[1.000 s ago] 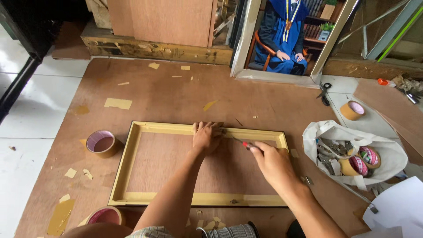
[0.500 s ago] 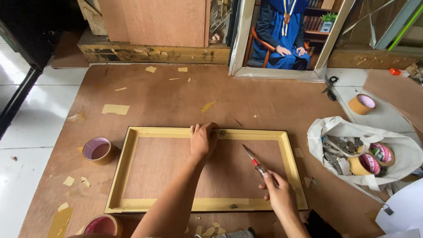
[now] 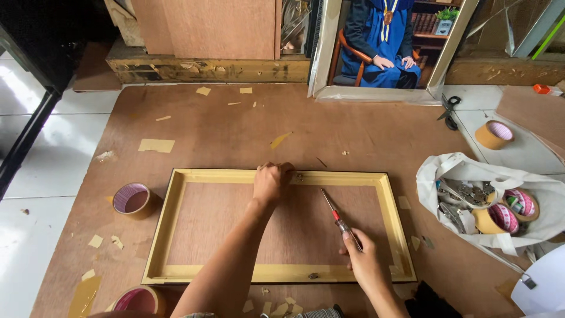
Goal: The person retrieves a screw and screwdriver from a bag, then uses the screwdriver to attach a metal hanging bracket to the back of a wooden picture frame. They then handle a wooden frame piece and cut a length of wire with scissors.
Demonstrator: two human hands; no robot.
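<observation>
A yellow wooden picture frame [image 3: 170, 224] lies flat on a brown board. My left hand [image 3: 271, 182] rests closed on the middle of the frame's far rail, pressing a small metal fitting there. My right hand [image 3: 365, 262] holds a screwdriver [image 3: 336, 215] with a red and clear handle. Its metal tip points up and left, over the inside of the frame and short of the far rail. A small metal fitting [image 3: 313, 275] sits on the near rail.
Tape rolls lie at the left [image 3: 132, 200], near bottom left [image 3: 135, 300] and far right [image 3: 493, 134]. A white bag [image 3: 459, 171] with hardware and tape sits at right. Scissors [image 3: 449, 112] and a framed portrait [image 3: 382, 47] lie beyond. Tape scraps litter the board.
My right hand has pulled back from the far rail toward me and to the right, carrying the screwdriver. My left hand has stayed on the far rail.
</observation>
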